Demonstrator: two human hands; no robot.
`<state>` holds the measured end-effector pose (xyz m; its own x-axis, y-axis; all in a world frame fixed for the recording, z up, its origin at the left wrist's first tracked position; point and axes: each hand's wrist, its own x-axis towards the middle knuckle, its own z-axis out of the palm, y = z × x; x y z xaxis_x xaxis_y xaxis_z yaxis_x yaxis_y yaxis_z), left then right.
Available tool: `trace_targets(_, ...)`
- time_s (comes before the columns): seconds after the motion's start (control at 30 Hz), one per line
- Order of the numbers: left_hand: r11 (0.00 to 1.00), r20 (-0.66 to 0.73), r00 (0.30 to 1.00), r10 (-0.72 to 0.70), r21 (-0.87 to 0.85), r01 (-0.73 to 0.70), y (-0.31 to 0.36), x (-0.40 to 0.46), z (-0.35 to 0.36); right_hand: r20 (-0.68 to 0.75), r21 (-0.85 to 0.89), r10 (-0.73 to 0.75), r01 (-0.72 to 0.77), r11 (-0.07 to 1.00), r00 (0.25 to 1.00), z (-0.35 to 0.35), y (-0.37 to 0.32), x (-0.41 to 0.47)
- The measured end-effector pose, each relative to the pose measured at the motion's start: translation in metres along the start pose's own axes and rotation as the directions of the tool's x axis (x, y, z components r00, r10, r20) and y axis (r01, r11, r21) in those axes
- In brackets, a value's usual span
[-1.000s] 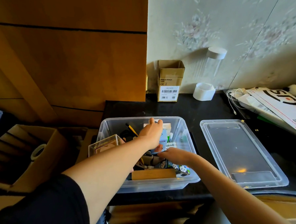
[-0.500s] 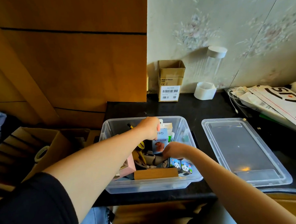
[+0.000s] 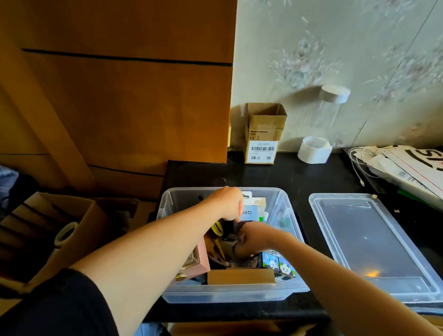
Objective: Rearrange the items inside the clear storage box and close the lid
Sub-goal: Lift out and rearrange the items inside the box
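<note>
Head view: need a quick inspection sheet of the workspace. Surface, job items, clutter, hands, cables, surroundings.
Surface: black countertop, bears everything below.
Job's things: clear storage box open, packed with panda-print boxes, wooden block, pink box; lid lies flat to its right, off the box.
Clutter: barcode carton, white ring, printed packages.
Hands: left hand fingers curled on a light-blue packet inside the box; right hand down among the contents, grasp hidden.
Cables: white cable beside the packages.
Surroundings: wooden cabinet, floral wallpaper, cardboard box with tape roll lower left.
</note>
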<state>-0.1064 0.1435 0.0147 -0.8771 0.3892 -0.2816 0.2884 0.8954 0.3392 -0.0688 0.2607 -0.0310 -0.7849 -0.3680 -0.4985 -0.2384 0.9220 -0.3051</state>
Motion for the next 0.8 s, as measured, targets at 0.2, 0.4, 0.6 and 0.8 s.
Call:
trace_targets(0.2, 1.0, 0.058, 0.998, -0.004, 0.016, 0.004, 0.0, 0.004, -0.006, -0.136, 0.072, -0.029, 0.039, 0.997, 0.99, -0.013, 0.017, -0.026)
trace_targets(0.4, 1.0, 0.068, 0.997, 0.021, 0.006, -0.022, 0.0, 0.003, -0.005, -0.342, 0.014, -0.037, 0.044, 0.999, 0.939, -0.014, 0.026, -0.041)
trace_targets(0.6, 0.999, 0.049, 0.998, 0.04, 0.012, -0.041, -0.002, 0.001, -0.001, -0.432, -0.234, -0.095, -0.01, 0.972, 0.897, -0.002, 0.016, -0.033)
trace_targets(0.8, 0.997, 0.103, 0.993, 0.063, 0.044, -0.067, -0.001, -0.002, -0.001, -0.412, -0.403, -0.176, -0.005, 0.915, 0.894, -0.002, 0.016, -0.03)
